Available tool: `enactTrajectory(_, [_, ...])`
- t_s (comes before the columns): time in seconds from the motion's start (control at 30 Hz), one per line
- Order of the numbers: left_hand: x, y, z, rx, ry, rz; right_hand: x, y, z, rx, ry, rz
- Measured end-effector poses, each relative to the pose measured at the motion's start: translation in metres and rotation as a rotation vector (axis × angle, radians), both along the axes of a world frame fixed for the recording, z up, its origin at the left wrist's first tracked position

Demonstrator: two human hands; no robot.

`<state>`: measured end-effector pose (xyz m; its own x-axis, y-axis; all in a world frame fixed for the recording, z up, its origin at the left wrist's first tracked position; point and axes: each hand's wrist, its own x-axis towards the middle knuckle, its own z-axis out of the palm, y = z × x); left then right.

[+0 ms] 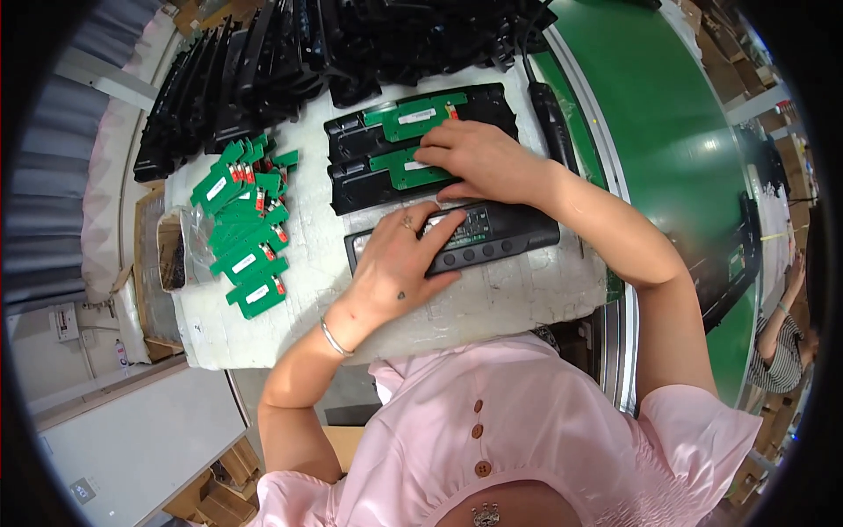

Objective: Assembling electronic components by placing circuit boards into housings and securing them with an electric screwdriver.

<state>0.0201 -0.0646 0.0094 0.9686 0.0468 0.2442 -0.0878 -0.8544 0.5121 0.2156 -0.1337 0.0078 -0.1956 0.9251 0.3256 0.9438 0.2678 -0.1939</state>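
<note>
A black plastic housing (518,230) with a row of round buttons and a window showing a green board lies nearest me. My left hand (391,263) lies across its left part with fingers spread, one fingertip over the window. Just beyond sits a second black housing (356,189) with a green circuit board (391,167) in it. Reaching in from the right, my right hand (487,162) rests over that board's right part, fingers bent and thumb apart; what lies under the palm is hidden. A third housing (351,140) behind it carries another green circuit board (399,126).
Loose green circuit boards (256,294) with red-and-white parts are heaped at left, beside an open box (173,250). Stacked black housings (369,44) line the far edge. A black handheld tool (551,123) with a cord stands right, before the green conveyor belt (650,114).
</note>
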Motion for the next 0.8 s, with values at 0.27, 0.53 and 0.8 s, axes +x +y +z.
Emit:
enactTrajectory(0.27, [-0.002, 0.002, 0.007, 0.013, 0.054, -0.009, 0.036, 0.033, 0.009, 0.07, -0.004, -0.187])
enactTrajectory(0.53, [-0.007, 0.001, -0.001, 0.13, 0.068, 0.019, 0.03, 0.04, -0.011, -0.045, -0.074, -0.258])
enactTrajectory(0.8, [-0.017, 0.058, 0.012, -0.317, -0.312, 0.436, 0.032, 0.031, -0.004, -0.027, -0.001, -0.289])
